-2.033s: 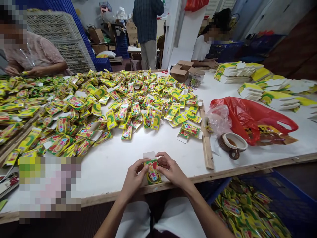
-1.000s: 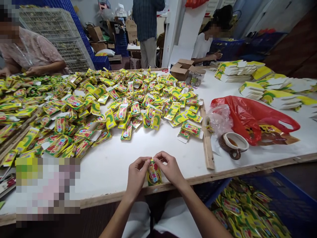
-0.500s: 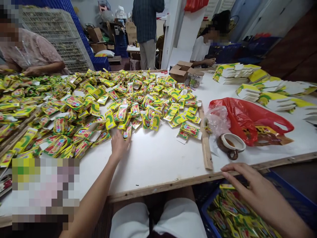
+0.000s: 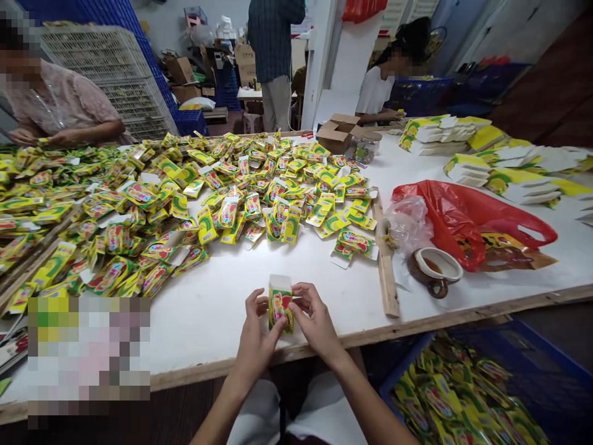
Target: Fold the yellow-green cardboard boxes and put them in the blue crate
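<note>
White tabletop (image 4: 324, 278) spans mid-frame. Left hand (image 4: 257, 330) and right hand (image 4: 315, 318) clamp opposite sides of one printed carton (image 4: 280, 301), lower centre. Carton likely light, thin card, easily crushed; best held by its sides, clear of the raised white flap (image 4: 280, 282).

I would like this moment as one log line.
left hand: holding small box | right hand: holding same box | white flap: raised

Left hand (image 4: 256, 334), right hand (image 4: 317, 324): bare, fingers bent. Left forearm (image 4: 222, 402) aimed at one o'clock, right forearm (image 4: 370, 395) at eleven.
</note>
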Demonstrator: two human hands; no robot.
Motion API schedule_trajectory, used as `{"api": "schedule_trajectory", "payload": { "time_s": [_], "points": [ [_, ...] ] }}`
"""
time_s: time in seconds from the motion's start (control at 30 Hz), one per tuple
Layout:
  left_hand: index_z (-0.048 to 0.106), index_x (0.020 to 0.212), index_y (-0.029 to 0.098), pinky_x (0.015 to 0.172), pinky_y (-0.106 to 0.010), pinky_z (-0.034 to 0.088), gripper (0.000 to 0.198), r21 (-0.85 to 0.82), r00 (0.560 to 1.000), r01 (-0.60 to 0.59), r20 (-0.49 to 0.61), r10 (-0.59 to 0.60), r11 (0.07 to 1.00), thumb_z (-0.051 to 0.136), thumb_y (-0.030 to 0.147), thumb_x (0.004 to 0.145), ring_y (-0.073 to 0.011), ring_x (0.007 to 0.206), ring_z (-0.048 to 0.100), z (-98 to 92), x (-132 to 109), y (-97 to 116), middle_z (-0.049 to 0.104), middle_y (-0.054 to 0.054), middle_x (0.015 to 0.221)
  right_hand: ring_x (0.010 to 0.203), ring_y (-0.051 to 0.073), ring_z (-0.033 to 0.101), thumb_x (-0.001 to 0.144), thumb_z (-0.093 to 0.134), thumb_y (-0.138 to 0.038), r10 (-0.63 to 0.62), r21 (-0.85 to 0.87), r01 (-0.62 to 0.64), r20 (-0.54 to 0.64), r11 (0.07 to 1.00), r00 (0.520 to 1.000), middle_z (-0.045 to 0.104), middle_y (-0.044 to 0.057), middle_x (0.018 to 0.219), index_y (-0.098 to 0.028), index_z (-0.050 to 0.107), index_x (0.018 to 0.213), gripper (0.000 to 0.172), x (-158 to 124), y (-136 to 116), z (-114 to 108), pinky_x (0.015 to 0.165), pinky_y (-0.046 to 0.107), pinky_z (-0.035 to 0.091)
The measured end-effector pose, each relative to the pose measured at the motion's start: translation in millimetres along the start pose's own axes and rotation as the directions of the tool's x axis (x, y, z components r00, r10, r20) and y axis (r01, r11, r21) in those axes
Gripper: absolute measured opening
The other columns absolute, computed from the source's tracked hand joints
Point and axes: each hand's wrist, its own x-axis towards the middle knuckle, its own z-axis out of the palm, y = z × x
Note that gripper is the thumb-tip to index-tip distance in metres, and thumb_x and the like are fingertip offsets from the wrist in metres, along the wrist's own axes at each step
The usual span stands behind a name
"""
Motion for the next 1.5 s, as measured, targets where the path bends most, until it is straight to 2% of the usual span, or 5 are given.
{"api": "schedule_trajectory", "payload": {
  "time_s": [0.27,0.73,1.03,1.33,1.5],
  "points": [
    [0.057,0.102,0.019,0.070,-0.028,0.050,0.022,-0.113,0.978,0.113,0.186,-0.091,0.987,0.054,0.032,0.085,-0.0190,0.081,0.064,-21.4,13.7,5.4,0.068,-0.006,0.092,0.085,0.017,0.063,0.083,0.056,-0.022,0.022,-0.033,-0.017,0.160,0.999,0.987,0.064,0.002,0.091,-0.022,0.058,0.099,0.016,0.6,2.3,-12.7,0.077,0.028,0.050],
    [0.064,0.088,0.018,0.086,-0.033,0.048,0.012,-0.101,0.997,-0.005,0.073,0.012,0.995,0.057,0.027,0.083,-0.0211,0.095,0.062,-23.1,11.3,11.3,0.067,-0.007,0.097,0.088,0.019,0.062,0.084,0.058,-0.022,-0.176,-0.158,0.197,0.134,0.968,0.975,0.066,0.005,0.091,-0.020,0.066,0.086,0.009,6.2,-8.7,3.5,0.077,0.030,0.050],
    [0.065,0.086,0.017,0.066,-0.025,0.047,0.016,-0.065,0.996,0.084,-0.002,-0.084,0.994,0.060,0.030,0.081,-0.0164,0.072,0.060,-21.1,20.2,16.3,0.068,-0.003,0.080,0.067,0.015,0.059,0.084,0.057,-0.021,-0.092,-0.264,0.102,0.050,0.959,0.995,0.066,0.002,0.074,-0.018,0.065,0.081,0.009,15.2,-17.8,10.1,0.066,0.026,0.047],
    [0.068,0.090,0.019,0.083,-0.032,0.049,0.017,-0.063,0.998,0.006,0.061,-0.002,0.998,0.057,0.030,0.084,-0.0204,0.093,0.062,-22.9,7.8,2.3,0.067,-0.006,0.096,0.077,0.017,0.063,0.084,0.056,-0.021,-0.043,-0.130,0.057,0.110,0.990,0.993,0.069,0.003,0.082,-0.018,0.066,0.086,0.011,5.1,-8.2,11.9,0.073,0.027,0.049],
    [0.063,0.104,0.022,0.091,-0.037,0.046,0.022,0.278,0.964,-0.205,-0.111,0.244,0.938,0.056,0.030,0.085,-0.0230,0.110,0.054,-61.4,35.5,3.9,0.060,-0.008,0.112,0.080,0.020,0.063,0.085,0.052,-0.032,-0.033,-0.352,0.011,-0.056,0.936,0.998,0.069,0.005,0.084,-0.020,0.065,0.082,0.018,-11.8,-39.7,-46.7,0.071,0.028,0.049]
  ]
}}
